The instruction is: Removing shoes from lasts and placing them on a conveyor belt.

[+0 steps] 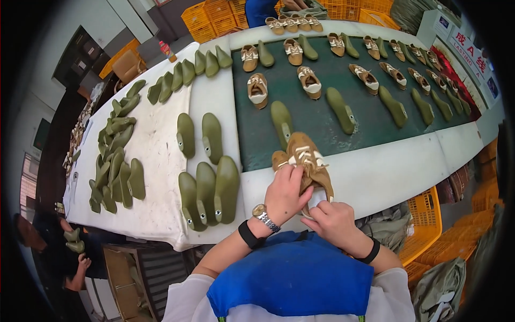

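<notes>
A brown shoe upper (301, 147) with white laces and white trim hangs in front of me at the near table edge, its toe pointing away. My left hand (285, 196) grips it around the tongue and side. At the heel end, the fingers of my right hand (333, 221) pinch the opening's edge, where white lining shows. A second brown shoe part (279, 159) peeks out to the left of it, partly hidden. Just beyond lies a green shoe last (281, 121) on the dark green belt (370, 137).
Shoe uppers (310, 82) and green lasts (341, 111) line the belt in rows. More lasts (226, 189) stand on the white table at left, with a heap (115, 177) beyond. A yellow crate (424, 222) sits right. One person (51, 241) holds lasts at lower left; another (261, 12) is across.
</notes>
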A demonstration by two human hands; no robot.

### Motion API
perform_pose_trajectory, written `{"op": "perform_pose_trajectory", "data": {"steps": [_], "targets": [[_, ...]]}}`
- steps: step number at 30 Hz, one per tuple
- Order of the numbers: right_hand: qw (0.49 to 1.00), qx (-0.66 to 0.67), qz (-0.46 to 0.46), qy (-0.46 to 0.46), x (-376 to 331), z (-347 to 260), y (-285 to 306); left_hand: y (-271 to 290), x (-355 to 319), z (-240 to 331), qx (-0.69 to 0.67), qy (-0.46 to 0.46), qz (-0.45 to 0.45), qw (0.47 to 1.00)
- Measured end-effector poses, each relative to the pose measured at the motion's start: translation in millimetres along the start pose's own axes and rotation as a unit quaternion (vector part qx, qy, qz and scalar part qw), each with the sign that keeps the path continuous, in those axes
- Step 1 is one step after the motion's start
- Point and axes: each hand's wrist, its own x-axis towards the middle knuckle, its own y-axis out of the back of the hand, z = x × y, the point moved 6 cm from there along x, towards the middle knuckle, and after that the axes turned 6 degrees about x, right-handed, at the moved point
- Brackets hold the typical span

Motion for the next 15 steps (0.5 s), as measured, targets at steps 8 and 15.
{"op": "perform_pose_trajectory", "data": {"steps": [8, 15], "targets": [[0.986, 0.126, -0.029, -0.100, 10.2, -67.0, -45.2, 35.1, -60.8, -63.6, -0.065, -0.057, 0.019, 0.996], [0.984, 0.042, 0.128, -0.117, 83.2, -98.4, -32.3, 108.6, -67.2, -78.1, -0.054, -0.104, 0.100, 0.988]]}}
